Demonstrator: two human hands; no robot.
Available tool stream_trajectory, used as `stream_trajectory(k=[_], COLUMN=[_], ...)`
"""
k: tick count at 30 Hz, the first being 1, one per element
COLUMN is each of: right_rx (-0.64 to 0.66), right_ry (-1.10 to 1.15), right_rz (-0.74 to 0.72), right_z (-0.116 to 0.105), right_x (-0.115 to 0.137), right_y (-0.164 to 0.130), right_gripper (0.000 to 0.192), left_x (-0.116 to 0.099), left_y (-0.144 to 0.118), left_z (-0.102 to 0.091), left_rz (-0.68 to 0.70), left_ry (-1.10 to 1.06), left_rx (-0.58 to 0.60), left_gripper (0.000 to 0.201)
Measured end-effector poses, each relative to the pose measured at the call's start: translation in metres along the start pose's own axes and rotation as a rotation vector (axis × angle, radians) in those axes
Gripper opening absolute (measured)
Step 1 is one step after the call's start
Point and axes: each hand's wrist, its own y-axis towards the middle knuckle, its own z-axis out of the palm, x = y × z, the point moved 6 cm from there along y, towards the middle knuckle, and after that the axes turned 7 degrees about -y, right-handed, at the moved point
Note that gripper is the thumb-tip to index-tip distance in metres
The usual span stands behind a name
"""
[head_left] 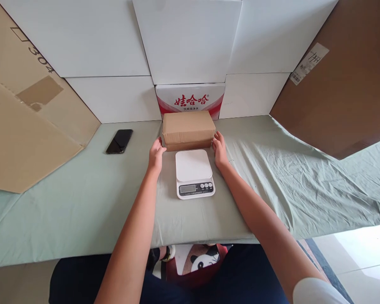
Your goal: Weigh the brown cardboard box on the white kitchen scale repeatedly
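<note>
Between the left hand [157,155] and right hand [220,152] sits a cardboard box [188,128]; whether the hands grip its ends, I cannot tell. A white scale [194,166] lies between them too.

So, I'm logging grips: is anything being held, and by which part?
The left hand and right hand are at opposite ends of the small cardboard box; whether they grip it can't be told.

Both arms reached forward and slanted in toward each other. The left hand [156,155] and the right hand [220,151] were apart, with palms turned inward. The fingers [158,142] bent a little, and the left thumb [162,149] pointed inward.
</note>
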Motion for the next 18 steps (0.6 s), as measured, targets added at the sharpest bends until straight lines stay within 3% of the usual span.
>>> stream_trajectory(k=[5, 14, 18], right_rx=[0.096, 0.101, 0.105], right_ry=[-0.044, -0.209, -0.240], right_rz=[-0.116, -0.172, -0.178], right_z=[0.010, 0.015, 0.013], right_x=[0.018, 0.028, 0.027], right_y=[-0.006, -0.004, -0.002], right_gripper=[0.065, 0.053, 0.059], left_x=[-0.007, -0.013, -0.016], left_y=[-0.004, -0.009, -0.011], left_z=[0.016, 0.028, 0.028], left_rz=[0.078, 0.071, 0.059], left_ry=[0.053, 0.035, 0.036], left_rx=[0.147, 0.167, 0.168], left_gripper=[0.055, 0.065, 0.068])
